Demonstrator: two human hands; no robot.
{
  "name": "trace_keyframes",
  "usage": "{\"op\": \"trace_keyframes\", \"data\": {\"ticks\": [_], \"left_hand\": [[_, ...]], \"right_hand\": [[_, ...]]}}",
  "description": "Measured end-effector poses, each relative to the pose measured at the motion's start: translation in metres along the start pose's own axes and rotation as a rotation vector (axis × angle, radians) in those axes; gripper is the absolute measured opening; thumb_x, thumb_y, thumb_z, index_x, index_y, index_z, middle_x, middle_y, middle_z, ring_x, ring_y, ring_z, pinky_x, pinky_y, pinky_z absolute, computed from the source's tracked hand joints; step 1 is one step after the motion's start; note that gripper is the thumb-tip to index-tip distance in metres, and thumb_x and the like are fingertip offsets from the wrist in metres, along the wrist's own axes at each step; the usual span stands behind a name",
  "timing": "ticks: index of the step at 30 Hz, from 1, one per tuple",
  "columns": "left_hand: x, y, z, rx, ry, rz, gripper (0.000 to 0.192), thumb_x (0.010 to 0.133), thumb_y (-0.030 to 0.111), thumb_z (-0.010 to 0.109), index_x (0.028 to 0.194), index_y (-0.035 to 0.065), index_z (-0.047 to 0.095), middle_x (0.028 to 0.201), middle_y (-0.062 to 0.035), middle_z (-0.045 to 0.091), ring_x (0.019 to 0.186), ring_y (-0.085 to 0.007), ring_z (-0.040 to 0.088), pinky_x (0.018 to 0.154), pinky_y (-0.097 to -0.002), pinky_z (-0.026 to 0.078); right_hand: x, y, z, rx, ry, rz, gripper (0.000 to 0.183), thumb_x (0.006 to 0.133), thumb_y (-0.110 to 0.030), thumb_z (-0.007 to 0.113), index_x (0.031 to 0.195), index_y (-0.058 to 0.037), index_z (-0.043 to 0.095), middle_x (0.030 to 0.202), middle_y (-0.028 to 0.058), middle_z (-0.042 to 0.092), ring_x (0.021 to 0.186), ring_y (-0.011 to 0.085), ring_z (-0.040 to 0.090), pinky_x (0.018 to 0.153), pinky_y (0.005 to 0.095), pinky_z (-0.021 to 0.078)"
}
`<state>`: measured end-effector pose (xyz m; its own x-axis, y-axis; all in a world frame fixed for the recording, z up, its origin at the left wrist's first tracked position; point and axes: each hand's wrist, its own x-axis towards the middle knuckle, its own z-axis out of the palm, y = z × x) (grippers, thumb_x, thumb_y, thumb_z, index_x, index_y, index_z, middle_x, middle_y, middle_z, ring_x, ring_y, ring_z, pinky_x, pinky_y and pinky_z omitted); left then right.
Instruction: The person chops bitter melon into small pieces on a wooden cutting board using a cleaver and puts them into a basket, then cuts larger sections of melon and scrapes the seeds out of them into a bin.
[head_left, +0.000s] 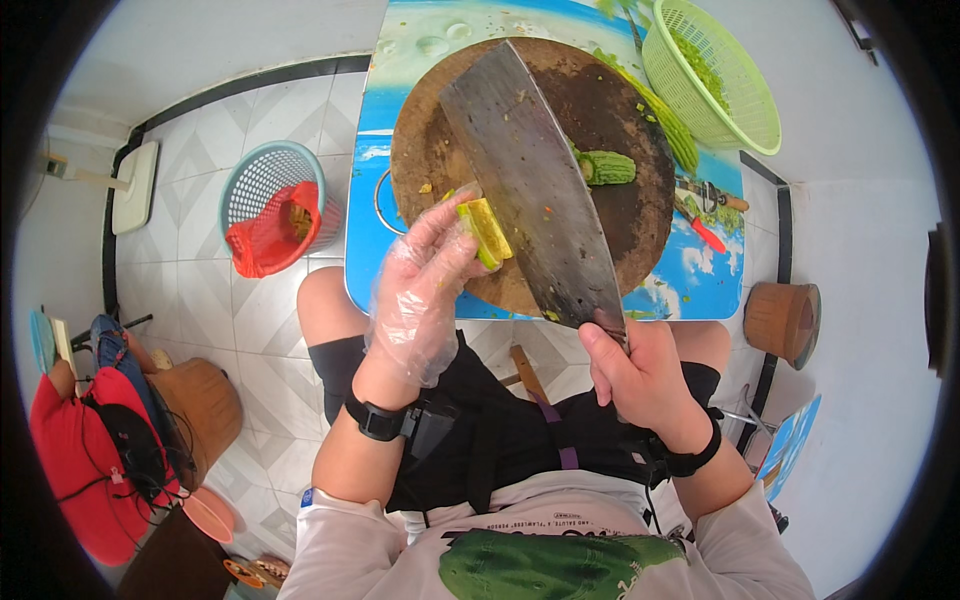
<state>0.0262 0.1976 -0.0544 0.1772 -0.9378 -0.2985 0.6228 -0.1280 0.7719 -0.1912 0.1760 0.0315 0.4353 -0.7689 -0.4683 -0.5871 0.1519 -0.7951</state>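
Observation:
My left hand (427, 270), in a clear plastic glove, pinches a hollowed piece of bitter melon (486, 232) over the near left part of a round wooden chopping board (420, 120). Bare, my right hand (637, 371) grips the handle end of a large cleaver (532, 180). Its broad blade slants up and left across the board, just right of the held piece. Beyond the blade lies another bitter melon piece (609, 168), partly hidden by the steel. Whole, long bitter melon (671, 127) rests at the board's right edge.
A green plastic basket (720, 112) holding chopped green bits stands at the table's far right. A peeler (712, 196) and a red-handled knife (709, 234) lie right of the board. On the floor at left is a bin (259, 161) with a red bag. Another person (105, 450) sits at lower left.

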Motion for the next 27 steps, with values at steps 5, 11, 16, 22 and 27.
{"op": "trace_keyframes", "data": {"ticks": [5, 11, 16, 22, 27], "left_hand": [[-0.0003, 0.0022, 0.0010, 0.001, 0.006, -0.011, 0.046, 0.100, 0.019, 0.057, 0.140, -0.0035, 0.048, 0.128, -0.0116, 0.061, 0.114, -0.0205, 0.062, 0.100, -0.0365, 0.050], [0.0002, 0.0009, 0.0016, -0.012, 0.003, -0.011, 0.045, 0.099, 0.018, 0.058, 0.139, -0.0032, 0.050, 0.127, -0.0112, 0.061, 0.114, -0.0208, 0.062, 0.100, -0.0372, 0.050], [0.0002, 0.0011, 0.0022, -0.007, 0.003, -0.008, 0.044, 0.100, 0.018, 0.057, 0.138, -0.0028, 0.050, 0.127, -0.0111, 0.061, 0.115, -0.0209, 0.062, 0.100, -0.0371, 0.050], [0.0009, -0.0016, -0.0011, 0.000, 0.004, -0.010, 0.044, 0.100, 0.017, 0.057, 0.138, -0.0028, 0.050, 0.128, -0.0111, 0.061, 0.115, -0.0206, 0.062, 0.100, -0.0364, 0.049], [0.0005, 0.0022, 0.0002, -0.016, -0.007, -0.022, 0.043, 0.100, 0.017, 0.057, 0.138, -0.0032, 0.051, 0.127, -0.0107, 0.063, 0.114, -0.0202, 0.062, 0.101, -0.0358, 0.048]], "right_hand": [[-0.0002, 0.0020, -0.0005, 0.052, -0.020, 0.039, 0.030, 0.103, -0.027, 0.054, 0.094, -0.0004, 0.061, 0.053, 0.0022, 0.053, 0.044, 0.0114, 0.056, 0.045, 0.0273, 0.0417], [0.0005, -0.0001, -0.0002, 0.105, -0.026, 0.041, 0.028, 0.104, -0.026, 0.053, 0.094, -0.0011, 0.061, 0.053, -0.0012, 0.052, 0.044, 0.0080, 0.053, 0.044, 0.0246, 0.0403], [0.0006, 0.0004, 0.0008, 0.096, -0.024, 0.035, 0.028, 0.104, -0.026, 0.052, 0.095, -0.0009, 0.061, 0.054, -0.0010, 0.052, 0.043, 0.0089, 0.053, 0.044, 0.0255, 0.0402], [0.0025, -0.0038, 0.0019, 0.060, -0.010, 0.068, 0.028, 0.103, -0.025, 0.052, 0.094, -0.0001, 0.061, 0.054, 0.0008, 0.052, 0.043, 0.0106, 0.053, 0.044, 0.0277, 0.0408], [0.0028, -0.0049, 0.0043, 0.028, 0.009, 0.064, 0.033, 0.104, -0.027, 0.051, 0.090, 0.0012, 0.061, 0.051, 0.0037, 0.053, 0.042, 0.0132, 0.055, 0.044, 0.0302, 0.0414]]}}
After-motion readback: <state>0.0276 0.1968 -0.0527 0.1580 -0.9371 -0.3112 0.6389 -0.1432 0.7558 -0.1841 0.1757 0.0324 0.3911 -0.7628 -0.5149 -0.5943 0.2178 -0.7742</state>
